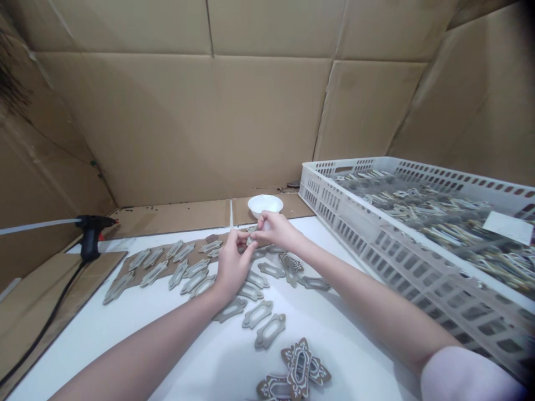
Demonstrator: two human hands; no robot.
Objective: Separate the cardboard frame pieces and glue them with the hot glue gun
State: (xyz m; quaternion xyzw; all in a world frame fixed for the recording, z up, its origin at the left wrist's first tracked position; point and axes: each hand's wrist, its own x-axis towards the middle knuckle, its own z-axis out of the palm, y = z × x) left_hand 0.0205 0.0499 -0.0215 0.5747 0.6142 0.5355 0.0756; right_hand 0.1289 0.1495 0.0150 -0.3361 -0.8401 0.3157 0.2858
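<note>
Left hand (232, 264) | pinching a grey frame piece (251, 229) | right hand (279, 230) | fingers curled at it, grip too small to tell

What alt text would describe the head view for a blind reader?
A person's left hand and right hand are close together over a white table, their grip partly hidden. Grey frame-shaped pieces lie around them, patterned brown pieces nearer the camera. Beyond is a white bowl; a black glue gun is at left, a white crate at right.
</note>
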